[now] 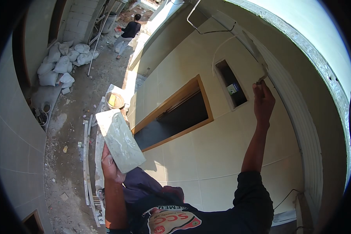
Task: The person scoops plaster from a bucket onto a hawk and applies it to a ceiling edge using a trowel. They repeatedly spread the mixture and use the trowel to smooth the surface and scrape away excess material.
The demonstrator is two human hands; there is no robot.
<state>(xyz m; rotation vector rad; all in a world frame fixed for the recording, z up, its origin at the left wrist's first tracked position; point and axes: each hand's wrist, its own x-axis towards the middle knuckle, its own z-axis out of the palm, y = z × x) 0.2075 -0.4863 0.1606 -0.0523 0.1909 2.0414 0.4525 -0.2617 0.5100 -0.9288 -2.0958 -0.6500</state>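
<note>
My left hand grips a rectangular board from below, and wet grey plaster is smeared over its face. Raised high on the right, my right hand is closed round the short handle of a trowel. The trowel's end lies right at the edge where the cream tiled wall meets the white ridged moulding. A curved pale streak marks the wall left of that hand.
Below me stand a bucket with something yellow in it and long planks. A doorway and a small wall opening break the wall. White sacks lie piled on the ground. Another person is farther off. A bent wire sticks out overhead.
</note>
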